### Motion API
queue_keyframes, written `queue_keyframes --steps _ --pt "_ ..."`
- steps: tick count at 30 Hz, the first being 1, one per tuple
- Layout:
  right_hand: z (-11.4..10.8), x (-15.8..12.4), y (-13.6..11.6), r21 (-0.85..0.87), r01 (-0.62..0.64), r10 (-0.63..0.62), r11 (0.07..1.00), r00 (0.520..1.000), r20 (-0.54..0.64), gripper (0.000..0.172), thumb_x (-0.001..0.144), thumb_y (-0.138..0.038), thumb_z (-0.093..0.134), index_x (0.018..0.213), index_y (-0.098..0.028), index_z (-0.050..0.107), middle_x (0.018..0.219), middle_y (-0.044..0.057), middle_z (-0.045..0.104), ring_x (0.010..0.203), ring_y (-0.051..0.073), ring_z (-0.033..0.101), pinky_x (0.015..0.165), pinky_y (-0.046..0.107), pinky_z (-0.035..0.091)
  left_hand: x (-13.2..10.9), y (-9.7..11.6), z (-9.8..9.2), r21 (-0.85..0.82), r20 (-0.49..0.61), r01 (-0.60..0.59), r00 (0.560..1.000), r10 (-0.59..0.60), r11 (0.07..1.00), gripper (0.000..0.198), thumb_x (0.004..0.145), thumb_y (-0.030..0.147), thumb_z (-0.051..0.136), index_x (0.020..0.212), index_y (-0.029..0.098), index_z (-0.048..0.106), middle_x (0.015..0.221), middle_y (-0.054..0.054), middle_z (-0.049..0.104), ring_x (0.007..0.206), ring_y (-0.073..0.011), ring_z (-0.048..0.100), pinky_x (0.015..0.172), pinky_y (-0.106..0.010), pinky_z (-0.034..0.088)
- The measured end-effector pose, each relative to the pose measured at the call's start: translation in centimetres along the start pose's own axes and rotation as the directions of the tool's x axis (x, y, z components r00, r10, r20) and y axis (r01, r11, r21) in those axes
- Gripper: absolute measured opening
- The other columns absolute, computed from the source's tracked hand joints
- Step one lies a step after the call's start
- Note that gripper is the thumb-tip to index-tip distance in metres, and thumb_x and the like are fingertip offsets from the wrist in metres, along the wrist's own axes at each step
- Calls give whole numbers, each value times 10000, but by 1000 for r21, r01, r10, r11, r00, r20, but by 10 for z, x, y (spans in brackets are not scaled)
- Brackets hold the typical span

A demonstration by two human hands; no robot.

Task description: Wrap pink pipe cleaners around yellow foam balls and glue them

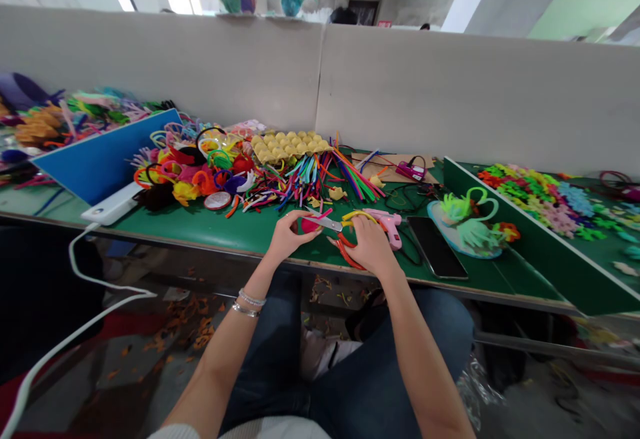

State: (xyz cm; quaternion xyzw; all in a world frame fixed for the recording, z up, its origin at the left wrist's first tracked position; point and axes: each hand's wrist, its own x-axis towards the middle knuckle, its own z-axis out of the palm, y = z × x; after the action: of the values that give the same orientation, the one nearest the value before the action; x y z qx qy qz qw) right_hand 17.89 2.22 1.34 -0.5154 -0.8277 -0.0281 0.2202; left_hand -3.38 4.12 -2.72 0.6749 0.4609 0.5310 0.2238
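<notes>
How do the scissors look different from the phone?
The scissors are held in the right hand, while the phone lies flat on the green table. The scissors have narrow silver blades, while the phone is a wide black rectangle. Both are near the table's front edge.

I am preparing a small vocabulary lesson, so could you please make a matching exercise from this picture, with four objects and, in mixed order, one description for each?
Column 1
1. Scissors
2. Hot glue gun
3. Smartphone
4. Power strip

Column 2
A. Lying flat, with a dark screen
B. White, near the blue panel
C. Held in the right hand
D. Pink, on the green table

Right pairs: 1-C, 2-D, 3-A, 4-B
</notes>
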Motion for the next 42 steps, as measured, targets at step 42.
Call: queue_keyframes --steps 42 --pt "2 21 -9 -108 -122 145 987 960 240 553 807 -594 414 1168 -193 537 969 92 686 865 259 639 690 314 440 4 6 1 279 -211 306 944 -253 910 409 587 456 716 897 192 673 707 -2 611 588 -125 517 548 -241 354"
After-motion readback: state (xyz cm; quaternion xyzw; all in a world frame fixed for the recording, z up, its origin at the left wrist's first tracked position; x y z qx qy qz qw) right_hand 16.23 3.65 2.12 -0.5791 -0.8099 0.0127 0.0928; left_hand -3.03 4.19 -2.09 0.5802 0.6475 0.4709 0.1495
